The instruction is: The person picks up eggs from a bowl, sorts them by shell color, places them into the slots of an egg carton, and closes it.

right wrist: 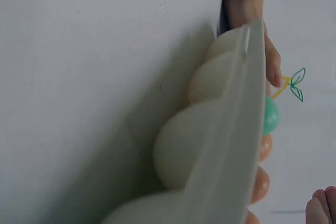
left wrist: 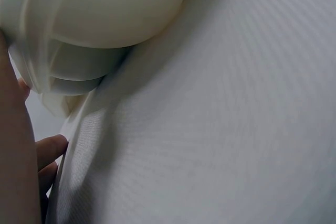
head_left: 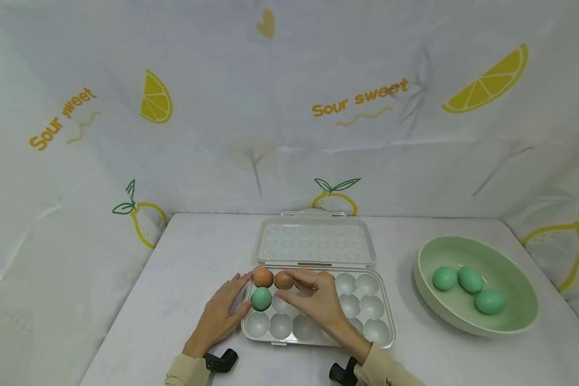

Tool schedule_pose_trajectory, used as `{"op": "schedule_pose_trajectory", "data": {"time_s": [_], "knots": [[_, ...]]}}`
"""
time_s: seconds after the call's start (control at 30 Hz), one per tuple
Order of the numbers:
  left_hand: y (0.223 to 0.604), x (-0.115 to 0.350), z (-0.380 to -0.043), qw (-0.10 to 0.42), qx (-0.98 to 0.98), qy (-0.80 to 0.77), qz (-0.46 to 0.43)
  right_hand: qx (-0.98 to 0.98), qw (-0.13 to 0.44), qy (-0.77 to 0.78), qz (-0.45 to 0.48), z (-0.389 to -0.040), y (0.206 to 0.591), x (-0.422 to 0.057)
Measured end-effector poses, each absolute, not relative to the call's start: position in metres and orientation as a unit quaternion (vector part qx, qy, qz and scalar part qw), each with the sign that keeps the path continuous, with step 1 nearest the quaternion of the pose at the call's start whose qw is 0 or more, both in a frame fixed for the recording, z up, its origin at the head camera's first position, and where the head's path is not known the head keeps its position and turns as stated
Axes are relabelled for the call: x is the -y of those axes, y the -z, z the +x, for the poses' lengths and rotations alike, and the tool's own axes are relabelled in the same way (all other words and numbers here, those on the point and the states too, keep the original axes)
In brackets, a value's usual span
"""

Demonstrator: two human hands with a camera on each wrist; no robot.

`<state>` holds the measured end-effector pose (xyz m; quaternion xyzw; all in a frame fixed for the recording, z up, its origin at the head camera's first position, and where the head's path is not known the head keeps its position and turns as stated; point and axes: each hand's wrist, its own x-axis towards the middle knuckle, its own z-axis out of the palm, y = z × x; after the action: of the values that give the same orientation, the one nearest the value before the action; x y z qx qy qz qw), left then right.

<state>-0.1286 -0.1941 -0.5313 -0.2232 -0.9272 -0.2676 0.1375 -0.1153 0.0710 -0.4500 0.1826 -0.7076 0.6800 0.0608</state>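
Observation:
A clear plastic egg tray lies on the table with its lid folded back. Several brown eggs fill part of its far row. One green egg sits in the middle row at the left end. My left hand rests along the tray's left edge, fingers extended, its thumb tip beside the green egg. Over the tray hovers my right hand, thumb and fingers apart near the second brown egg; no egg shows between them. The right wrist view shows the tray's side and underside cups.
On the right of the table stands a light green bowl holding three green eggs. Behind the table hangs a white cloth printed with lemons. The lid reaches close to the table's back edge.

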Motion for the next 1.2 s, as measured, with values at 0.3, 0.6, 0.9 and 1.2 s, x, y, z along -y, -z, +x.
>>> {"op": "schedule_pose_trajectory", "data": {"time_s": [0.3,0.6,0.9,1.2], "knots": [[0.531,0.195,-0.128,0.141,0.928,0.263,-0.223,0.722,0.094,-0.673,0.132,-0.123,0.439,-0.125],[0.532,0.194,-0.127,0.136,0.929,0.265,-0.219,0.741,0.154,-0.642,0.121,-0.129,0.431,-0.179],[0.533,0.194,-0.127,0.134,0.930,0.262,-0.219,0.770,0.160,-0.616,0.048,-0.120,0.420,-0.244],[0.534,0.193,-0.127,0.135,0.931,0.264,-0.215,0.781,0.169,-0.602,-0.003,-0.112,0.429,-0.289]]}}
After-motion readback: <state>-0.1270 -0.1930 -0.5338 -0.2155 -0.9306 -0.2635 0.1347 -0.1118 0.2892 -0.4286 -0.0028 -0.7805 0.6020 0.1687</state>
